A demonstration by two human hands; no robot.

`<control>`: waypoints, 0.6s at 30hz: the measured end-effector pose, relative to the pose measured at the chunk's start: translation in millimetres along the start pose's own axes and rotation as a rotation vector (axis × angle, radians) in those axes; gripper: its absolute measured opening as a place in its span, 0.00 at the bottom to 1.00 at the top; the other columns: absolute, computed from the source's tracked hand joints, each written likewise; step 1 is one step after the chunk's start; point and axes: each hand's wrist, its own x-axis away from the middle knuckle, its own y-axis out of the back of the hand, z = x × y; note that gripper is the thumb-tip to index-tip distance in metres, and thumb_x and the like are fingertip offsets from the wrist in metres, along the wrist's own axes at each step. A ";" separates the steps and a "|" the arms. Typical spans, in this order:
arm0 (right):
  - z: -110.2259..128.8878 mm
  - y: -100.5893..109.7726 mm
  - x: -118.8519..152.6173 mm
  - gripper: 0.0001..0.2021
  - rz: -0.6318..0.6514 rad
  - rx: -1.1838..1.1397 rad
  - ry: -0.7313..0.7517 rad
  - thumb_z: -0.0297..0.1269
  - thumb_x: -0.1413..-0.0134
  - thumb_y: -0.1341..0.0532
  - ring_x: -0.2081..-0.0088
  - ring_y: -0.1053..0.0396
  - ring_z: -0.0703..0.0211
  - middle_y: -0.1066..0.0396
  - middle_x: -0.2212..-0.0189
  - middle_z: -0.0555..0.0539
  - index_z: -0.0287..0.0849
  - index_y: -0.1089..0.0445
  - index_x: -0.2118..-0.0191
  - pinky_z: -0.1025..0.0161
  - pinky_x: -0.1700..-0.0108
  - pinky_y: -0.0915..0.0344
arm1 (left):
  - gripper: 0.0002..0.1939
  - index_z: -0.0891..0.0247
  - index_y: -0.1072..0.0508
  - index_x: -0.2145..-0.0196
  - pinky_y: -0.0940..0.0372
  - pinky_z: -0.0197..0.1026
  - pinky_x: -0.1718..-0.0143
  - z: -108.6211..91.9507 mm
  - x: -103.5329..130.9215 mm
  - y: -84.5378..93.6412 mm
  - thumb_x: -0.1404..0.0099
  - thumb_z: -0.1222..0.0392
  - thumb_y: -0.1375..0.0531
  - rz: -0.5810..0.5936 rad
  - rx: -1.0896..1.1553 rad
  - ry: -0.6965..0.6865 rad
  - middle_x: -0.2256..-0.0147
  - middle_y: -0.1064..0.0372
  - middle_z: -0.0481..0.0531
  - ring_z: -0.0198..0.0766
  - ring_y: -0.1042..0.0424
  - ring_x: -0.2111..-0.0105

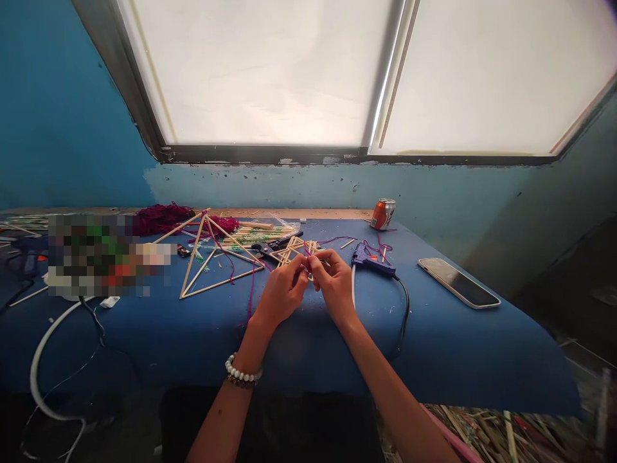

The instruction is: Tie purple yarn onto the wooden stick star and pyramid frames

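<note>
My left hand (283, 289) and my right hand (335, 286) meet at the middle of the table, fingertips pinched close together. Both pinch a thin magenta yarn (250, 297), which trails down on the left and runs off behind to the right. Just behind the fingertips lies a small frame of thin wooden sticks (290, 249), partly covered by my hands. Whether my fingers also touch its sticks is hard to see. Left of my hands stands a larger triangular stick frame (222, 283) with magenta yarn tied at its top.
A blue glue gun (373, 260) with a black cord lies right of my hands. Farther right are a phone (457, 283) and a drink can (383, 214). Behind sit black pliers (279, 244), loose sticks (250, 235) and a magenta yarn heap (164, 218). A white cable (41, 360) hangs at left.
</note>
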 end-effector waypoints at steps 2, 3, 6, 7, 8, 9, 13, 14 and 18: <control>-0.3 0.8 -0.7 0.13 0.004 -0.044 -0.025 0.46 0.46 0.33 0.82 0.44 0.70 0.35 0.80 0.56 0.42 0.32 0.68 0.69 0.81 0.46 | 0.10 0.60 0.31 0.63 0.46 0.35 0.71 -0.5 0.1 -0.1 0.27 0.58 0.50 0.012 -0.011 0.004 0.74 0.31 0.45 0.33 0.37 0.76; -0.2 1.2 -1.0 0.13 0.008 -0.071 -0.039 0.46 0.47 0.33 0.82 0.44 0.69 0.35 0.80 0.56 0.42 0.32 0.69 0.69 0.81 0.45 | 0.11 0.60 0.31 0.63 0.46 0.35 0.72 -0.6 0.1 -0.4 0.26 0.55 0.50 0.014 -0.015 0.006 0.74 0.31 0.45 0.33 0.37 0.77; 1.1 2.9 -1.8 0.13 0.020 -0.152 -0.080 0.45 0.48 0.32 0.83 0.44 0.70 0.35 0.79 0.56 0.42 0.31 0.68 0.69 0.81 0.45 | 0.14 0.60 0.30 0.62 0.45 0.35 0.72 -0.6 0.5 -1.3 0.26 0.51 0.50 0.010 -0.039 0.005 0.73 0.29 0.46 0.33 0.35 0.76; 1.9 3.5 -2.0 0.13 0.023 -0.176 -0.089 0.45 0.49 0.31 0.83 0.44 0.70 0.33 0.78 0.56 0.42 0.31 0.67 0.69 0.81 0.45 | 0.14 0.60 0.30 0.62 0.46 0.35 0.72 -0.5 0.7 -1.6 0.25 0.51 0.50 0.006 -0.052 0.003 0.74 0.30 0.46 0.33 0.35 0.76; 2.8 4.0 -2.2 0.13 0.025 -0.197 -0.093 0.44 0.50 0.31 0.84 0.45 0.71 0.31 0.76 0.55 0.42 0.31 0.67 0.69 0.81 0.45 | 0.14 0.61 0.29 0.62 0.46 0.35 0.72 -0.5 1.0 -1.7 0.25 0.51 0.50 0.002 -0.066 0.002 0.74 0.31 0.46 0.33 0.35 0.76; 3.6 4.5 -2.2 0.13 0.026 -0.214 -0.095 0.43 0.51 0.30 0.84 0.44 0.71 0.29 0.74 0.54 0.43 0.31 0.66 0.69 0.81 0.45 | 0.14 0.61 0.29 0.61 0.47 0.35 0.72 -0.6 1.3 -1.8 0.26 0.52 0.50 -0.003 -0.081 0.002 0.75 0.32 0.46 0.33 0.36 0.77; 6.0 5.2 -1.8 0.14 0.030 -0.260 -0.096 0.42 0.54 0.27 0.83 0.44 0.72 0.25 0.69 0.52 0.43 0.30 0.66 0.69 0.82 0.45 | 0.13 0.61 0.29 0.60 0.51 0.36 0.75 -1.0 2.0 -1.4 0.26 0.55 0.51 -0.019 -0.125 0.002 0.78 0.39 0.43 0.32 0.42 0.80; 6.2 5.1 -1.7 0.15 0.030 -0.269 -0.097 0.42 0.55 0.27 0.83 0.44 0.72 0.25 0.70 0.52 0.43 0.30 0.66 0.69 0.82 0.45 | 0.13 0.61 0.30 0.63 0.52 0.36 0.75 -1.0 2.0 -1.3 0.26 0.56 0.51 -0.021 -0.133 0.001 0.79 0.41 0.43 0.32 0.43 0.81; 6.6 4.6 -2.1 0.14 0.026 -0.305 -0.090 0.42 0.54 0.27 0.84 0.44 0.72 0.24 0.70 0.52 0.42 0.30 0.67 0.69 0.82 0.45 | 0.15 0.60 0.36 0.72 0.54 0.37 0.75 -1.2 2.1 -0.8 0.27 0.58 0.51 -0.013 -0.158 -0.011 0.81 0.47 0.42 0.32 0.47 0.81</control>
